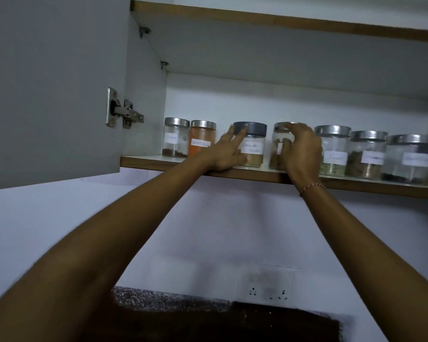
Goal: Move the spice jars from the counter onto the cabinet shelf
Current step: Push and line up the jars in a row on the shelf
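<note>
Several labelled glass spice jars stand in a row on the cabinet shelf. My left hand rests against the left side of a grey-lidded jar of tan powder, fingers spread, fingertips on its lid. My right hand wraps around a steel-lidded jar with brown pieces, covering most of it. At the far left stand a near-empty jar and a jar of orange powder. To the right stand more steel-lidded jars.
The grey cabinet door hangs open on the left, hinge showing. An upper shelf runs overhead. Below, a white wall has a socket plate, above a speckled counter edge and a dark surface.
</note>
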Tool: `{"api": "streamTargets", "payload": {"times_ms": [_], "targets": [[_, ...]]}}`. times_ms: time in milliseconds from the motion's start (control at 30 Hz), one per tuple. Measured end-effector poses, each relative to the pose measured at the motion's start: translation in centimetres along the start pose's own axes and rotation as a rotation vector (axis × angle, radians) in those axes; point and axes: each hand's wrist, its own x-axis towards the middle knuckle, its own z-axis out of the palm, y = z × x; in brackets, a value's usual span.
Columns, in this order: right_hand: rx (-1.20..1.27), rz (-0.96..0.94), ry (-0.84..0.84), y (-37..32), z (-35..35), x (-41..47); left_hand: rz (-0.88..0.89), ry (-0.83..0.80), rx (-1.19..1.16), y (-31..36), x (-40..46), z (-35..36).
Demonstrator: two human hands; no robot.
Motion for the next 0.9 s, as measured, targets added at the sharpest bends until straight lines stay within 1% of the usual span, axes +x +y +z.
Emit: {"api": "streamTargets", "payload": {"times_ms": [100,267,400,567,700,900], "targets": [[-0.012,0.083,-0.163,2.7,-0.9,-0.1,0.053,-0.005,0.018,0.7,0.2,0.3],[-0.083,0.162,-0.409,4.8,-1.0,0.9,-0.015,-0.078,0.036,1.3,0.5,0.3],[-0.051,0.132,-0.589,5.1,-0.5,2.1,-0.102,-0.146,0.095,1.8,0.9,0.4],[-0.07,0.094,-0.799,5.6,0.4,4.0,-0.199,-0.251,0.136,2.1,1.6,0.4],[-0.052,0.079,-0.906,5.9,1.9,4.7,-0.216,-0.308,0.187,2.3,2.3,0.5],[-0.096,0.042,-1.02,6.3,4.2,5.6,-0.176,-0.372,0.303,1.1,3.7,0.6]]}}
